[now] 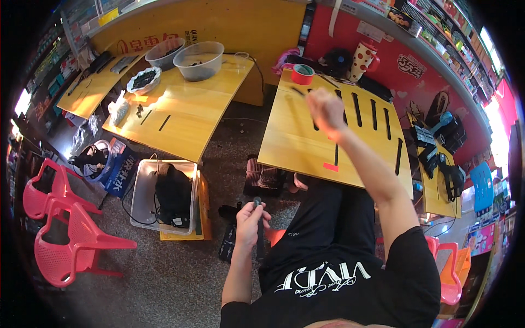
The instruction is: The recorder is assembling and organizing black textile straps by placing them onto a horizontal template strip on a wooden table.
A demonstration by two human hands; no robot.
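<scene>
Beside my lap, low and left of the near table edge, my left hand (249, 224) is closed on a black strip (260, 240) that hangs down from the fingers. My right hand (325, 112) is curled shut above the yellow table (284, 139). A thin dark end shows just left of its fingers; I cannot make out what it holds. Several black strips lie apart in a row on the tabletop, such as one black strip (357, 109) right of the hand. Close to the front edge, a red piece (331, 167) lies at the foot of another strip.
A red tape roll (302, 74) and a polka-dot cup (363, 61) stand at the table's back. The left table holds clear tubs (199, 60) and a white bowl (143, 80) of dark pieces. Pink chairs (71, 240) and a plastic bin (143, 191) stand on the floor.
</scene>
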